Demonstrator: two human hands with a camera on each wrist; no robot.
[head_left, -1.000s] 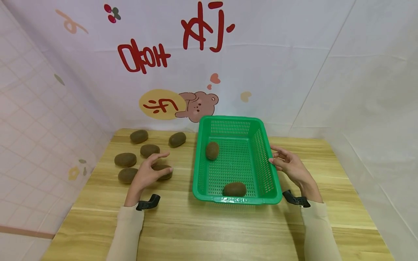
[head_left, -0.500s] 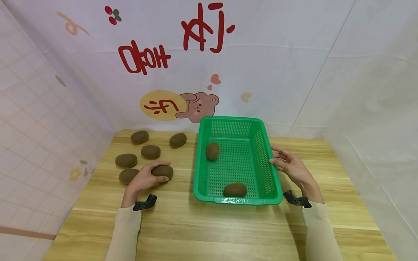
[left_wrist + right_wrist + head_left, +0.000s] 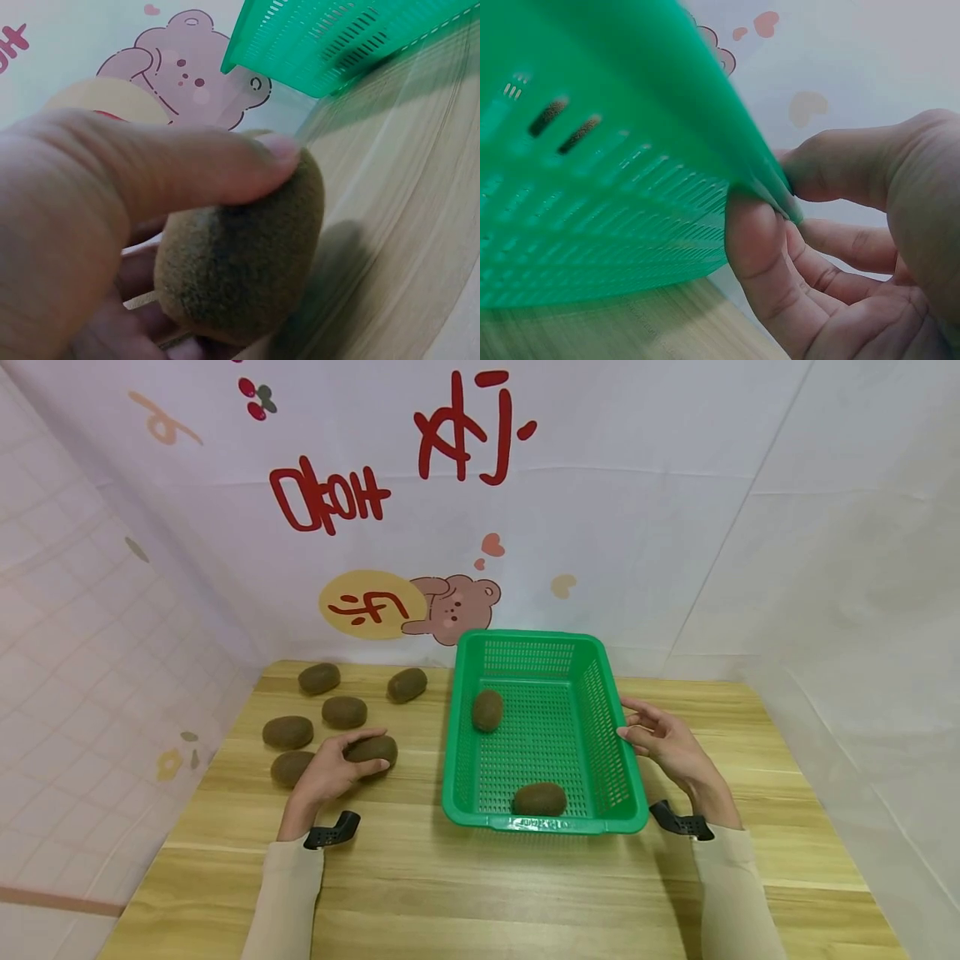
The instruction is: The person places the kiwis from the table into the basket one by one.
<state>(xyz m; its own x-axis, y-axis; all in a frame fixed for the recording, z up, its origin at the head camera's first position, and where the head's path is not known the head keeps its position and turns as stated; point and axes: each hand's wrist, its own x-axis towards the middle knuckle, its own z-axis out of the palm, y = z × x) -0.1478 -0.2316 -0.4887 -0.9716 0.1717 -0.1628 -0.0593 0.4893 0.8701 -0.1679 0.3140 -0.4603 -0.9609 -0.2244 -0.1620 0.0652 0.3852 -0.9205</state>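
In the head view, a brown fuzzy kiwi (image 3: 377, 752) lies between the thumb and fingers of my left hand (image 3: 327, 774). Seen from the left wrist, the thumb presses along one side of that kiwi (image 3: 244, 259), and fingers curl behind it, partly hidden. My right hand (image 3: 670, 749) pinches the right rim of a green plastic basket (image 3: 544, 824). The right wrist view has fingers on both sides of the basket's rim (image 3: 761, 176). Inside the basket rest two kiwis, one near the left wall (image 3: 487, 710) and another by the front wall (image 3: 540, 799).
Several more kiwis lie loose left of the basket, among them a back one (image 3: 318, 678), one closer to the basket (image 3: 407, 685) and one beside my left hand (image 3: 289, 768). A printed white sheet (image 3: 600, 510) stands behind the wooden table (image 3: 495, 893).
My left hand has come down and its thumb and fingers have closed around the kiwi, which earlier lay under the spread hand. The right hand keeps its hold on the basket rim.
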